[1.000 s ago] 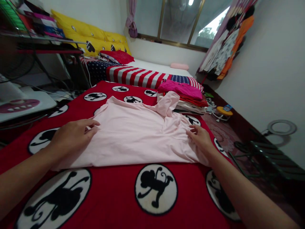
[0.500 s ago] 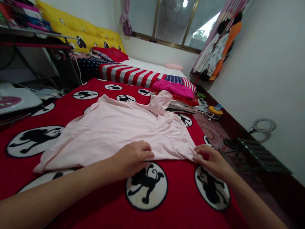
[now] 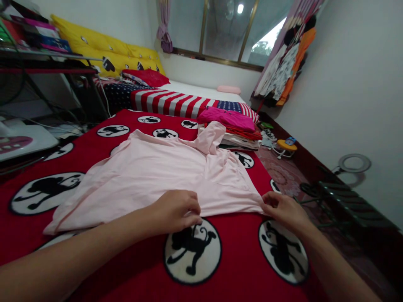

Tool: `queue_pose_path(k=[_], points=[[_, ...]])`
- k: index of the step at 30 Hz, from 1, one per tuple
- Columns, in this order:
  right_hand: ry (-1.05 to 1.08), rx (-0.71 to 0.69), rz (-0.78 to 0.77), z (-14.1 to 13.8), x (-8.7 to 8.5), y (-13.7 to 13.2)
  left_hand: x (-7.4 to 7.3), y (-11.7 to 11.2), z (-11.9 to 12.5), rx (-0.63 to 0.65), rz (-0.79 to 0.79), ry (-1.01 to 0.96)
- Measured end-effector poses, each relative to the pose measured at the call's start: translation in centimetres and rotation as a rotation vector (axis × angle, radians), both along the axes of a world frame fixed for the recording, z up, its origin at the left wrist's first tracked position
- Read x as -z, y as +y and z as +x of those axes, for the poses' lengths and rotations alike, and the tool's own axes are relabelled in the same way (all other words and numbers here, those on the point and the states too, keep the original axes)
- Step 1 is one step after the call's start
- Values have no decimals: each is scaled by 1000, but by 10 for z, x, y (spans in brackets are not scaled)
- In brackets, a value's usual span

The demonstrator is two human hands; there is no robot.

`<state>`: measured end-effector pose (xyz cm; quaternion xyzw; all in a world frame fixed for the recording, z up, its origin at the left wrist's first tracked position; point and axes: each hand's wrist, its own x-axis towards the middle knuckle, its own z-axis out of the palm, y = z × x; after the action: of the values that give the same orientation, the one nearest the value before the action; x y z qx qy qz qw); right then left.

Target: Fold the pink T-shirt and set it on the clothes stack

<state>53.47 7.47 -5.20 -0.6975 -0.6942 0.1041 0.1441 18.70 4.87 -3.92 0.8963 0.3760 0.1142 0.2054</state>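
The pink shirt lies spread on the red blanket; the left hand has moved to its near edge, grip unclear, and the right hand now pinches the near corner, so handling seems centred there.

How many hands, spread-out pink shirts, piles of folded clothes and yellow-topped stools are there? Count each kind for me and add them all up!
Left hand and right hand: 2
Spread-out pink shirt: 1
Pile of folded clothes: 1
Yellow-topped stool: 1
Total: 5
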Motion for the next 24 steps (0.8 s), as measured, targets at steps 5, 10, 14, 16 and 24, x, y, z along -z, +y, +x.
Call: queue_pose_path(k=[5, 10, 14, 16, 24], points=[[247, -46, 152, -17, -14, 35, -4, 60, 24, -278, 111, -137], [241, 7, 148, -62, 1, 77, 13, 126, 57, -677, 37, -199], [88, 125, 96, -84, 12, 90, 22, 139, 70, -836, 23, -209], [50, 187, 104, -87, 15, 89, 26, 136, 70, -860, 59, -246], [173, 264, 239, -81, 21, 79, 34, 131, 56, -804, 184, -340]])
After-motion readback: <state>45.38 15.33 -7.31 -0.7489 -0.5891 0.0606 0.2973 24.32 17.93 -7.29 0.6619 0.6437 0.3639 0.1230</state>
